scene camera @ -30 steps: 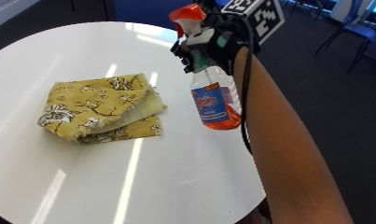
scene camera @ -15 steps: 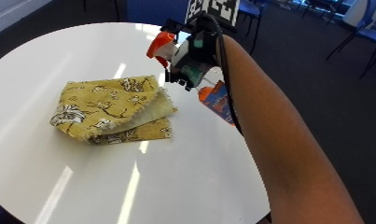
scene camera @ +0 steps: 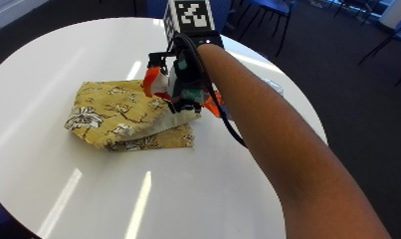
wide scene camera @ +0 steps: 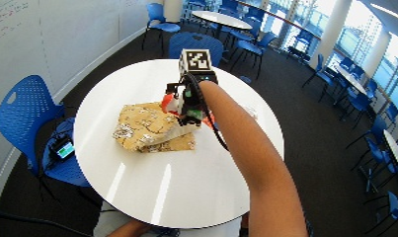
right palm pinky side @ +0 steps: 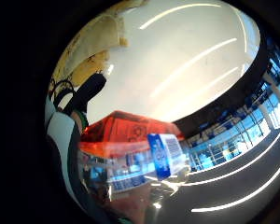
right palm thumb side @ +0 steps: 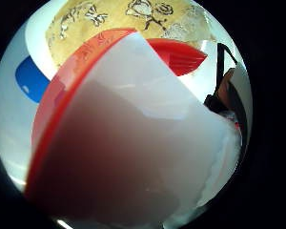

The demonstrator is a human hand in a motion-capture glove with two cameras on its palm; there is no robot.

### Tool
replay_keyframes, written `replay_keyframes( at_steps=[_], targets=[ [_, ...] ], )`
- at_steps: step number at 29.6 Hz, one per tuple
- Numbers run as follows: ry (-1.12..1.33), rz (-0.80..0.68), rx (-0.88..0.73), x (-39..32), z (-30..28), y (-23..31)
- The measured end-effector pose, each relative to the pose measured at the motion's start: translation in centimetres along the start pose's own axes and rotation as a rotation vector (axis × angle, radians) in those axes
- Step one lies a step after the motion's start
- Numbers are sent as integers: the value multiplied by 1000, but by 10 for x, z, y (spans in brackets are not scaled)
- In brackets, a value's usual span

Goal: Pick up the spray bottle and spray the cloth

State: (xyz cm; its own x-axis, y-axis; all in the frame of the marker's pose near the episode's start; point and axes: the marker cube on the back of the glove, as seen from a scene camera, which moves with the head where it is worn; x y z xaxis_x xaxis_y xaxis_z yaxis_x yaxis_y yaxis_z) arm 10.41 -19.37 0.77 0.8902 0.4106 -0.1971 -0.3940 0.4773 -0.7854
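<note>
So the pick-up part looks done: the gloved right hand [scene camera: 187,87] has the spray bottle [scene camera: 161,82] up off the round white table [scene camera: 67,55] and is holding it over the near edge of the yellow floral cloth [scene camera: 114,112], with its fingers curled around the bottle's neck and body. The orange-and-white spray head points down toward the cloth, and the bottle body with its orange liquid trails back toward the forearm, so it's tilted rather than upright. The thumb side palm view is almost all white and orange trigger head [right palm thumb side: 133,133], with the cloth's flower print [right palm thumb side: 133,19] showing just past it, so the nozzle seems close to the fabric and aimed at it. The little finger side palm view shows the bottle's clear body and blue label [right palm pinky side: 163,154] right against the palm, with the table beyond. The cloth is folded in a rough stack, well inside the table edge. I'd call this the aiming stage, just before the spray. The next move is to squeeze the trigger with the nozzle kept on the cloth. I can't tell whether a finger is already on the trigger.
</note>
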Motion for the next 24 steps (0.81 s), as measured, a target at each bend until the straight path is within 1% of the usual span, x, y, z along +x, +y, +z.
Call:
replay_keyframes(
  at_steps=[8,13,17,24],
  targets=[
    [109,95,-52,-10,7,-4],
    [141,129,-90,-12,9,-8],
    [159,147,-114,-13,11,-4],
    [162,129,-101,-13,13,-11]
  ],
)
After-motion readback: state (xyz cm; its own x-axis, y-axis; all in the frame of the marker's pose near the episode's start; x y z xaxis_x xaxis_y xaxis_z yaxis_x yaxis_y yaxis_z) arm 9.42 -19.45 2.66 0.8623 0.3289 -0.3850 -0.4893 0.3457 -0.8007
